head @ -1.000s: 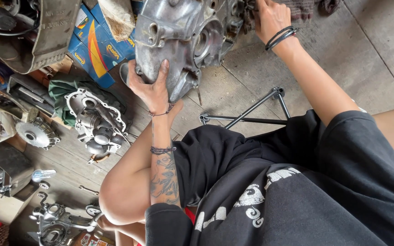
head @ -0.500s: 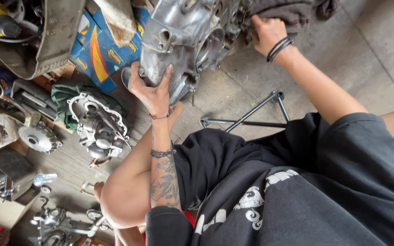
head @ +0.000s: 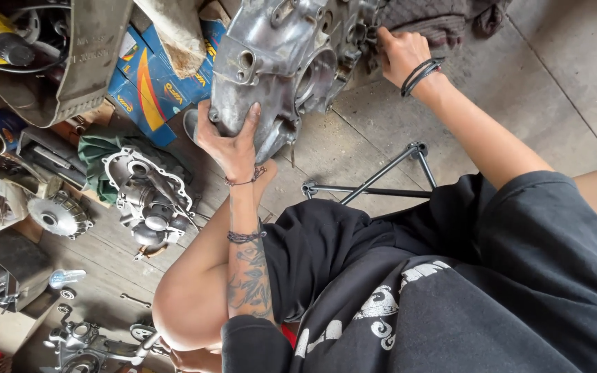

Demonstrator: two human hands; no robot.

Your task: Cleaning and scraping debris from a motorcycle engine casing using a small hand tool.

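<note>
Engine casing [head: 285, 62], bare grey metal, propped up off the concrete floor [head: 533, 90]. My left hand [head: 233, 141] has its grip closed on the casing's lower edge; my right hand [head: 401, 54] is curled at its far side, touching a brown rag [head: 430, 17]. Black rod stand [head: 374, 183] just beside; smaller engine cover [head: 148, 200] lies left.

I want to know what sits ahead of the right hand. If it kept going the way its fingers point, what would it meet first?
The right hand points up and left at the grey engine casing, which its fingertips already seem to touch, with a dark rag just above. Depth is unclear.
</note>
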